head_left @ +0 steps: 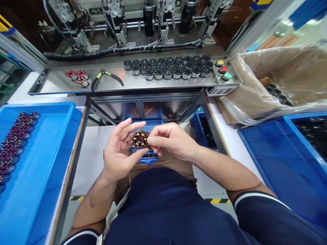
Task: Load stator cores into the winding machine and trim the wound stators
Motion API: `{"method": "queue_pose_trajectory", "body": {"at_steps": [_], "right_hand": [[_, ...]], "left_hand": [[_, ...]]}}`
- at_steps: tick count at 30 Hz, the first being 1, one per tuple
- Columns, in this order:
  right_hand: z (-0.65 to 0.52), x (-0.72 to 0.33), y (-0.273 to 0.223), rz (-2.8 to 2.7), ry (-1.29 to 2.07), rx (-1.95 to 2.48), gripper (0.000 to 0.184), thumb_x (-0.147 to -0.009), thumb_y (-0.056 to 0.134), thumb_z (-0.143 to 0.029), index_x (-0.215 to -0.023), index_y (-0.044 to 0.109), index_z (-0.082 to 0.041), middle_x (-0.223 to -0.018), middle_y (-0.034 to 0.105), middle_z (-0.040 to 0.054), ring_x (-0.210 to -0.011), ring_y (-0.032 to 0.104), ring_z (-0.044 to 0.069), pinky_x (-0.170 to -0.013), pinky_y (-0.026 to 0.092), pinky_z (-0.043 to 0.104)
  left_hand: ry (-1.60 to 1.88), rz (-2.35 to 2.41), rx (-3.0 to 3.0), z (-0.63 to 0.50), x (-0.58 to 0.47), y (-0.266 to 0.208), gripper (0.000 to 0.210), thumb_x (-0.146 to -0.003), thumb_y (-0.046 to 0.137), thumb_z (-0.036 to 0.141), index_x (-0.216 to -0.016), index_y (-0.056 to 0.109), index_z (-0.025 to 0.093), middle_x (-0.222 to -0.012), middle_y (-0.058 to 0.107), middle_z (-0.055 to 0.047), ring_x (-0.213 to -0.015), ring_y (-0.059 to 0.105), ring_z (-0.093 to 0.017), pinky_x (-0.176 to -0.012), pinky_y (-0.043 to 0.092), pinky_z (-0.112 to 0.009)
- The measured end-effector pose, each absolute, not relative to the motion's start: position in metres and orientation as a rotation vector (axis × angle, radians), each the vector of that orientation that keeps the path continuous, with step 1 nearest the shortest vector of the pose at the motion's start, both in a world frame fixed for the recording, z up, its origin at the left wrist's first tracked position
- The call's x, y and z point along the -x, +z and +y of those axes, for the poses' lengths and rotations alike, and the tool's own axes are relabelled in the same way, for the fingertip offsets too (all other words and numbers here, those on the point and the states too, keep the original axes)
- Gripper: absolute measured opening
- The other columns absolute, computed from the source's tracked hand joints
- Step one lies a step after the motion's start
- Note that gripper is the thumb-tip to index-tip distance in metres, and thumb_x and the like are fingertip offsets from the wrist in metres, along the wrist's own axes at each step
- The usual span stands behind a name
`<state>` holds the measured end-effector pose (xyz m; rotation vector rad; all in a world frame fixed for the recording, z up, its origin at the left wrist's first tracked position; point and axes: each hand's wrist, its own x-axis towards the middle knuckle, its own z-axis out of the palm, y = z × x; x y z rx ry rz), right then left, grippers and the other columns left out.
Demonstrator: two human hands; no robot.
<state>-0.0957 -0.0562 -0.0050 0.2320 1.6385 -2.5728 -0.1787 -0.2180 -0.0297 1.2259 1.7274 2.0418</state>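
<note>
Above my lap I hold a motor stator [140, 139], a round core with copper windings and thin loose wires hanging below it. My left hand [122, 149] grips it from the left, thumb underneath and fingers curved over the far side. The fingers of my right hand [170, 140] are pinched at the stator's right edge, where a wire seems to be; the fingertips partly hide what they grip. On the metal ledge ahead lie cutting pliers [106, 79] with green and black handles, beside a few wound stators [78, 78].
Rows of unwound stator cores [168, 68] stand on the ledge, near the push buttons [223, 69]. A winding machine [133, 27] rises behind. Blue trays [61, 136] flank me; the left one holds several wound stators [16, 146]. A plastic-lined carton [255, 81] stands right.
</note>
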Motion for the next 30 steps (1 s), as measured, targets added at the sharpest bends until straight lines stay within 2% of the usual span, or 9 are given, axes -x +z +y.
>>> {"method": "queue_pose_trajectory", "body": {"at_steps": [4,10,13,16,19,22,25,30], "right_hand": [[-0.059,0.093,-0.016,1.66,-2.557,-0.175,0.041,-0.069,0.084,-0.049,-0.063,0.061,-0.015,-0.05,0.057,-0.0061,-0.043,0.048,0.005,-0.043,0.038,0.018],[-0.032,0.083,-0.027,1.887,-2.227,-0.13,0.039,-0.069,0.084,-0.05,-0.07,0.067,-0.014,-0.055,0.062,-0.0034,-0.047,0.053,0.007,-0.047,0.043,0.021],[-0.024,0.08,-0.011,2.175,-2.284,-0.221,0.043,-0.062,0.09,-0.047,-0.081,0.067,-0.016,-0.065,0.064,-0.0027,-0.055,0.055,0.008,-0.054,0.046,0.023],[-0.033,0.081,0.005,2.377,-2.354,-0.117,0.048,-0.058,0.092,-0.047,-0.08,0.062,-0.017,-0.069,0.062,-0.0029,-0.057,0.052,0.008,-0.055,0.044,0.024],[-0.049,0.084,0.008,2.444,-2.362,-0.025,0.043,-0.07,0.084,-0.053,-0.074,0.059,-0.017,-0.068,0.059,-0.0021,-0.06,0.051,0.009,-0.057,0.044,0.025],[-0.06,0.086,0.001,2.481,-2.42,-0.025,0.039,-0.084,0.072,-0.052,-0.072,0.059,-0.017,-0.071,0.06,-0.0002,-0.065,0.053,0.01,-0.062,0.044,0.026],[-0.065,0.085,-0.007,2.429,-2.533,-0.133,0.038,-0.086,0.071,-0.051,-0.072,0.058,-0.018,-0.071,0.058,-0.0011,-0.065,0.054,0.011,-0.063,0.044,0.027],[-0.071,0.083,-0.015,2.381,-2.592,-0.24,0.039,-0.084,0.072,-0.053,-0.072,0.058,-0.019,-0.07,0.057,-0.002,-0.062,0.053,0.01,-0.061,0.044,0.026]], "left_hand": [[2.101,1.74,-1.156,-0.216,0.18,-0.033,0.074,-0.071,0.087,0.022,-0.137,0.053,0.031,-0.106,0.07,-0.003,-0.08,0.071,-0.01,-0.073,0.06,-0.019],[2.112,1.842,-1.217,-0.225,0.185,-0.032,0.071,-0.076,0.083,0.022,-0.138,0.049,0.03,-0.106,0.073,-0.006,-0.093,0.073,-0.016,-0.076,0.062,-0.023],[2.095,1.919,-1.328,-0.227,0.182,-0.031,0.076,-0.076,0.08,0.011,-0.141,0.047,0.03,-0.112,0.073,-0.007,-0.102,0.072,-0.018,-0.082,0.063,-0.027],[2.066,1.956,-1.399,-0.226,0.175,-0.03,0.079,-0.076,0.077,0.004,-0.144,0.045,0.03,-0.116,0.073,-0.007,-0.106,0.071,-0.019,-0.086,0.063,-0.03],[2.056,1.926,-1.392,-0.224,0.17,-0.031,0.077,-0.078,0.075,0.005,-0.144,0.044,0.029,-0.117,0.074,-0.008,-0.107,0.072,-0.02,-0.087,0.063,-0.032],[2.068,1.832,-1.317,-0.225,0.169,-0.031,0.075,-0.079,0.076,0.007,-0.143,0.046,0.029,-0.116,0.075,-0.008,-0.106,0.073,-0.019,-0.086,0.064,-0.028],[2.068,1.726,-1.171,-0.227,0.172,-0.032,0.064,-0.08,0.078,0.012,-0.137,0.053,0.028,-0.114,0.075,-0.008,-0.101,0.075,-0.018,-0.08,0.064,-0.024],[2.019,1.605,-0.966,-0.228,0.18,-0.037,0.038,-0.08,0.079,0.029,-0.115,0.068,0.023,-0.116,0.074,-0.011,-0.09,0.076,-0.02,-0.072,0.066,-0.029]]}}
